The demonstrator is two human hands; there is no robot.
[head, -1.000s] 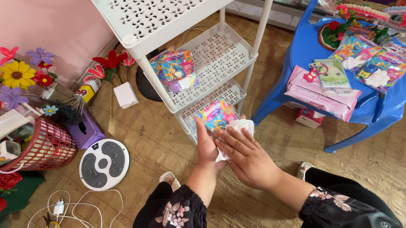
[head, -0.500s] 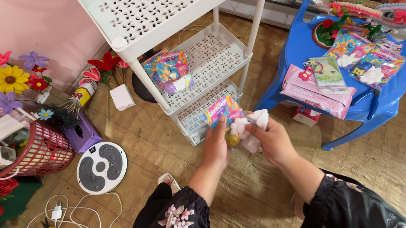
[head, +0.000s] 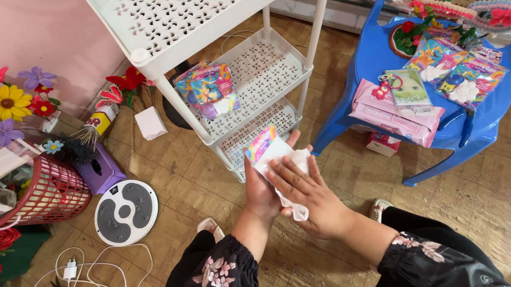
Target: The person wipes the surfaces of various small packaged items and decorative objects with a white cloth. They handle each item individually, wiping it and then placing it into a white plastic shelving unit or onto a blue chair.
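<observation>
Over the floor, in front of the white rack, I hold a colourful packet with its long axis running from my palm up toward the rack, its white back facing me. My left hand cups it from beneath, fingers curled at its edge. My right hand lies flat and spread on a white cloth, pressing it against the packet. Most of the packet's front is hidden.

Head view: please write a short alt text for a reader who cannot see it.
Two hands press a colourful packet and a white cloth together, left hand beneath, right hand flat on top, in front of a white shelf rack and a blue plastic chair.
</observation>
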